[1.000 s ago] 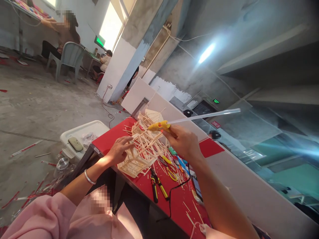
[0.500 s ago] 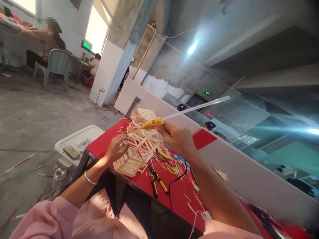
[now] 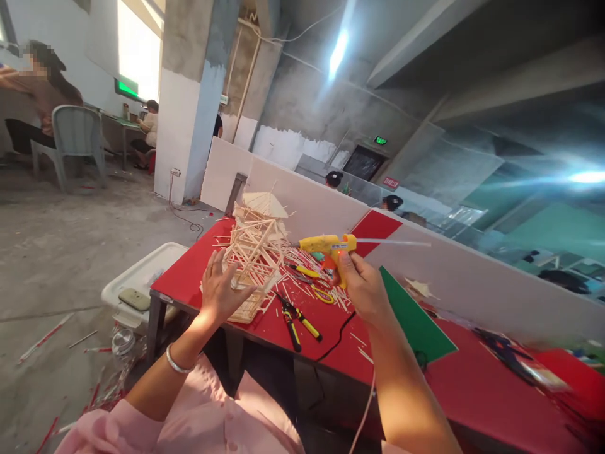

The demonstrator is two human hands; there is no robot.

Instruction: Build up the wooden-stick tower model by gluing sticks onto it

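My right hand grips a yellow hot glue gun by its handle. A clear glue stick sticks out of the gun's back, and its nozzle points left toward a model built of thin wooden sticks. My left hand is at the model's near left side with fingers spread; whether it touches the sticks I cannot tell. Part of the model's lower section is hidden behind that hand. Pliers with black and yellow handles lie on the red table in front of the model.
Loose sticks and yellow-handled tools lie beside the model. A green board is right of my right forearm. A white partition runs along the table's back. On the left stands a white bin with a case on its lid. People sit farther off.
My right hand has moved right and down with the glue gun, away from the model; the gun now lies nearly level. My left hand's fingers have spread. The view has turned right.
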